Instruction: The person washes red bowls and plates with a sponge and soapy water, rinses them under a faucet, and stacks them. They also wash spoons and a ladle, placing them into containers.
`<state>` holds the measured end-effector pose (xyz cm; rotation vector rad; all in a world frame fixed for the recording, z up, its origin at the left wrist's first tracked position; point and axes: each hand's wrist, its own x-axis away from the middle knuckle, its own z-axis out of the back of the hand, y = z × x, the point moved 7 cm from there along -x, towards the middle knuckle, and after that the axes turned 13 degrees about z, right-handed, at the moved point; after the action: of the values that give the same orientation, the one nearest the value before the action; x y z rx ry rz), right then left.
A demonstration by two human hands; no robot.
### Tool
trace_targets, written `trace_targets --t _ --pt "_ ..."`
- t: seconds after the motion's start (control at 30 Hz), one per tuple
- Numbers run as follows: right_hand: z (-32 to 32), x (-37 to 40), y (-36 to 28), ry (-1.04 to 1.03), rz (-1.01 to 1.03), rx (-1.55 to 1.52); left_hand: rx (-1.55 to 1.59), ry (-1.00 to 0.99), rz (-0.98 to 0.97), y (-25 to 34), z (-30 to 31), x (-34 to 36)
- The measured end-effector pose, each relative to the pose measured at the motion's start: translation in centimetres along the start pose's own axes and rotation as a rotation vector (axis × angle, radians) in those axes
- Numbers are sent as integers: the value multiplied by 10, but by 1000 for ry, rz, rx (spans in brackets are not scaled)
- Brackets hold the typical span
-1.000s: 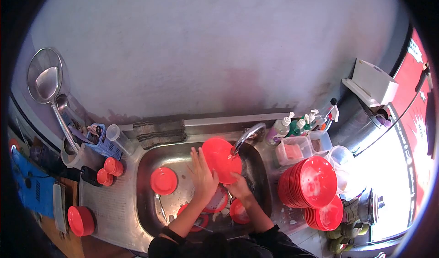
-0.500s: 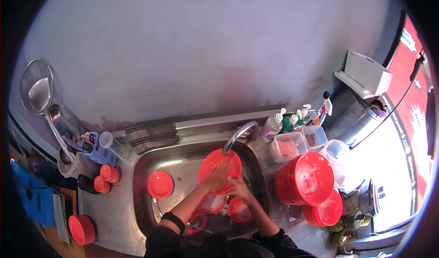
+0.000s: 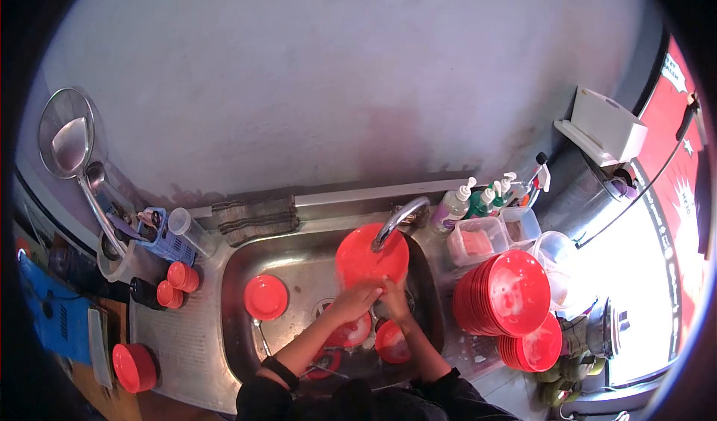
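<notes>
Under the curved faucet [image 3: 403, 218] a large red plate [image 3: 370, 253] is tilted over the sink. My right hand [image 3: 393, 299] grips its near right rim. Fingers curled, my left hand [image 3: 360, 301] holds the near edge beside it; the two hands almost touch. Below them in the steel sink [image 3: 299, 257] lie a soapy red dish [image 3: 351, 333], a small red bowl [image 3: 392, 342] and cutlery, partly hidden by my forearms. A small red plate [image 3: 266, 297] sits at the sink's left, with a spoon [image 3: 261, 337] by it.
Soapy red plates [image 3: 515, 292] stand stacked on the right, beside plastic tubs [image 3: 478, 242] and pump bottles [image 3: 452, 206]. Leftward are small red cups [image 3: 181, 278], a red stack [image 3: 134, 367], a blue basket [image 3: 168, 242] and a cloth [image 3: 255, 219].
My left hand has slid from the plate's inner face down to its near edge. The plate has tilted slightly, and the whole view has shifted a little.
</notes>
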<state>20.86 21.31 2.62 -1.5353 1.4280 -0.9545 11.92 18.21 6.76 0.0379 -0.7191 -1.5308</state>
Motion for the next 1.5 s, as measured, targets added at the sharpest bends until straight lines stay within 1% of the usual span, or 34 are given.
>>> trace_targets --t 0.03,0.07,0.1,0.17,0.2,0.27,0.3,0.37,0.4,0.43,0.47,0.5,0.57,0.6,0.67,0.7,0.77,0.8,0.83,0.87,0.9,0.97,1.0,1.07,1.1,1.13,1.17,1.2,1.23,1.27,1.3,1.33,1.4,1.5 --pt "-1 1 1 -3 0 3 110 -109 -78 -1 -10 -8" --pt "-3 6 11 7 -95 -86 218 -219 -158 0 -20 -15" --pt "-7 10 15 18 -191 -177 220 -217 -159 -2 -23 -20" --pt "-10 15 8 -23 -194 -181 294 -116 -280 0 -22 -26" --pt "-15 18 2 -62 -199 -187 294 -115 -282 -1 -17 -27" --pt "-16 21 -7 -86 -170 -181 4 54 -309 -5 -1 -29" --pt "-16 21 -10 -108 -143 -175 4 51 -313 -15 -1 -31" --pt "-10 30 -8 -100 -157 -154 -126 273 -356 -32 1 -33" --pt "-10 28 -7 -107 -161 -134 -130 277 -363 -26 6 -27" --pt "-9 26 -6 -105 -156 -136 -280 442 -151 -28 24 -19" --pt "-2 20 -10 -10 -36 -102 -428 604 68 -34 39 -11" --pt "3 17 -15 85 83 -73 -437 605 66 -39 41 -13" --pt "4 15 -18 38 111 -129 870 80 264 -79 15 -30" --pt "3 14 -21 -13 138 -180 870 79 266 -85 6 -35" --pt "5 5 -13 -16 79 -200 1227 55 -6 -82 0 -47" --pt "7 4 -4 -13 12 -219 1230 54 -4 -75 5 -36" --pt "9 2 14 -42 -33 -274 1738 -164 197 -56 3 -8" --pt "5 1 22 -70 -78 -329 1740 -163 198 -53 -1 -8" --pt "4 -1 27 -72 -81 -329 1669 30 87 -54 6 -4" --pt "5 -1 37 -73 -148 -256 1587 219 -22 -54 16 1" --pt "1 0 38 -74 -214 -183 1588 223 -20 -51 19 5" --pt "-2 4 33 -85 -274 -99 1244 555 -31 -48 43 28" --pt "-5 5 30 -91 -330 -13 1244 559 -30 -45 46 33" --pt "-12 -1 29 -93 -291 -51 901 774 103 -43 57 50" --pt "-16 -5 25 -90 -252 -88 901 775 104 -43 59 53" --pt "-16 -8 20 -92 -254 -88 660 782 109 -37 61 56" --pt "-29 -8 11 -193 -331 -391 420 780 113 -31 61 57" --pt "-43 -4 0 -293 -404 -695 420 781 115 -31 59 57" --pt "-46 -2 -1 -295 -405 -695 247 773 -1 -18 55 56" --pt "-44 -4 0 -202 -359 -650 73 758 -116 -6 48 54" --pt "-40 -6 1 -110 -312 -605 91 688 -100 -8 41 49" --pt "-39 -5 1 -111 -311 -606 90 689 -101 -8 40 48" --pt "-29 -8 -1 -19 -202 -529 58 659 -229 2 38 48" --pt "-25 -8 -4 29 -180 -570 -37 577 -290 14 34 38"
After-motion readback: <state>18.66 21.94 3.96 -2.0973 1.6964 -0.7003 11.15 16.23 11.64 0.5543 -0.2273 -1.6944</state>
